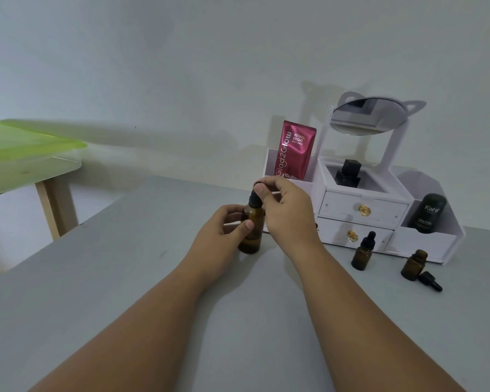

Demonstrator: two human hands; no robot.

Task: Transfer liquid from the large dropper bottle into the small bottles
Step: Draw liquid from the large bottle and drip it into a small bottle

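The large amber dropper bottle [251, 236] stands upright on the grey table [125, 278], near its middle. My left hand [224, 236] wraps around the bottle's body from the left. My right hand [286, 207] pinches the black dropper cap [254, 198] on top of it between thumb and fingers. To the right stand two small amber bottles: one [364, 253] with its black dropper cap on, the other [414, 265] uncapped, its black dropper cap [430, 281] lying on the table beside it.
A white cosmetics organiser [365, 210] with two drawers and a tilted mirror stands behind the bottles. It holds a pink serum sachet [293, 149], a black perfume bottle [348, 172] and a black Kahf container [430, 213]. At the far left is a green-topped wooden table [26, 157].
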